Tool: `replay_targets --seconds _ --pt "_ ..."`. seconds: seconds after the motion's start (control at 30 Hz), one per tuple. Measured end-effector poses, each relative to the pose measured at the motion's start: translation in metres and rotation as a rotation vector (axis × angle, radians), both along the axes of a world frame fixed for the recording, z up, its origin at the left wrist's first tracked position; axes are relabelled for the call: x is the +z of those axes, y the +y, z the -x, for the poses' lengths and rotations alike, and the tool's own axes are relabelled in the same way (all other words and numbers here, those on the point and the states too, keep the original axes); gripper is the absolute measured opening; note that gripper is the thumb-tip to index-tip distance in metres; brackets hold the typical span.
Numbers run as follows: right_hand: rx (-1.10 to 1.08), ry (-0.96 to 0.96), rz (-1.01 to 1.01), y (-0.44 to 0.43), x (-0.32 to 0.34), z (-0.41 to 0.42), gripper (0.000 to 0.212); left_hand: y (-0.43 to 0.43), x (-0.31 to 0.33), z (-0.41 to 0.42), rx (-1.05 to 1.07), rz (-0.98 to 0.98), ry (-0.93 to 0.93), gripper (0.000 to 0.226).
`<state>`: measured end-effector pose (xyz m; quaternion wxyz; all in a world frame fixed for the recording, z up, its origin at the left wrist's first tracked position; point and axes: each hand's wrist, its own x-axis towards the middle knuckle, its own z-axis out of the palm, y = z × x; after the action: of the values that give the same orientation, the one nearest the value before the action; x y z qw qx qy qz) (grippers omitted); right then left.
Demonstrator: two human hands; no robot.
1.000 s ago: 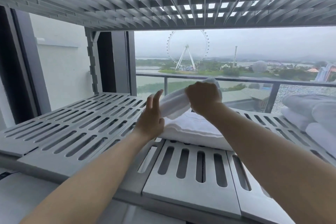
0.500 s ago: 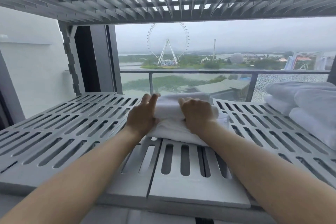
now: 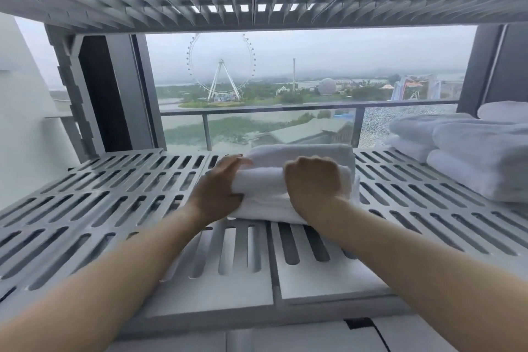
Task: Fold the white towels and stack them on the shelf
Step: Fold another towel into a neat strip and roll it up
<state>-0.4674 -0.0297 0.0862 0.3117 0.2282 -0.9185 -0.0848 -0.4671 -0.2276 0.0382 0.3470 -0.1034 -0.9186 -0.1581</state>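
While it is gripped at both ends, the top towel (image 3: 263,180) is seen resting on a lower towel (image 3: 265,210) at the middle of the slatted grey shelf (image 3: 114,194). Its left end is clasped by the left hand (image 3: 220,188), fingers laid over it and thumb tucked beneath. The right hand (image 3: 314,183) is curled over its right part, fingertips hidden. A further pile of folded white towels (image 3: 471,157) is stacked at the shelf's right end, well apart, cut off at the edge of view; their number cannot be told. A Ferris wheel (image 3: 221,66) is seen through the window beyond.
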Motion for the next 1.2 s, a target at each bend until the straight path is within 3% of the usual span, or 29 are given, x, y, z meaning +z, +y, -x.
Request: replay_targets --seconds 0.23,0.47,0.6,0.73,0.93,1.1,1.2 --pt "0.08 -0.108 0.062 -0.013 -0.026 0.015 0.027 -0.013 0.011 -0.005 -0.035 0.077 -0.108 0.058" --pt "0.34 -0.119 0.018 -0.041 -0.031 0.065 0.054 -0.029 0.003 -0.021 0.31 0.249 -0.251 0.068" --pt "0.337 0.01 -0.031 -0.034 -0.025 0.076 0.061 -0.026 0.009 -0.016 0.238 0.294 -0.281 0.074" --pt "0.324 -0.061 0.025 -0.022 -0.021 0.076 0.061 -0.022 0.02 -0.012 0.138 0.311 -0.369 0.073" --pt "0.41 -0.054 0.036 -0.03 -0.022 0.072 0.056 -0.024 0.009 -0.024 0.179 0.075 -0.085 0.055" --pt "0.453 -0.038 0.038 -0.042 -0.026 0.065 0.049 -0.039 0.007 -0.031 0.223 -0.049 0.007 0.054" --pt "0.454 -0.066 -0.021 -0.049 -0.03 0.062 0.043 -0.048 -0.002 -0.035 0.219 -0.019 -0.033 0.056"
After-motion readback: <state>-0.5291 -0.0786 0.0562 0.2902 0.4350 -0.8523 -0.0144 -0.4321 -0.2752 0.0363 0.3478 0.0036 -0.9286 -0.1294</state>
